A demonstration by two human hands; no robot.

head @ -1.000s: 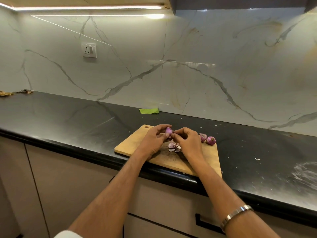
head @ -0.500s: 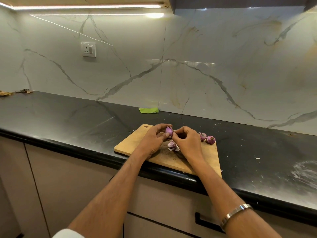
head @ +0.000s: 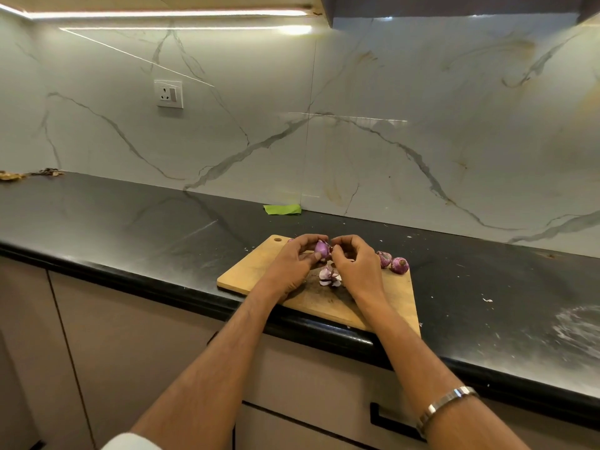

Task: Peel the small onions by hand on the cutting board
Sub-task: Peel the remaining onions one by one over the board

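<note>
A wooden cutting board (head: 246, 271) lies at the front edge of the black counter. My left hand (head: 289, 264) grips a small purple onion (head: 321, 248) just above the board. My right hand (head: 355, 264) pinches at the top right side of that same onion, fingers curled. A heap of torn purple-white skins (head: 328, 277) lies on the board below the hands. Two more small onions (head: 398, 265) sit at the board's far right corner, one partly behind my right hand.
The black counter (head: 130, 228) runs left to right, with white specks and a dusty smear at the right. A green scrap (head: 281, 209) lies by the marble wall. Dry brown debris (head: 19, 174) sits far left. A socket (head: 168, 93) is on the wall. Cabinet fronts are below.
The hands have stayed above the board with the onion between them. My right fingers have shifted slightly on the onion's top; the skins heap looks the same.
</note>
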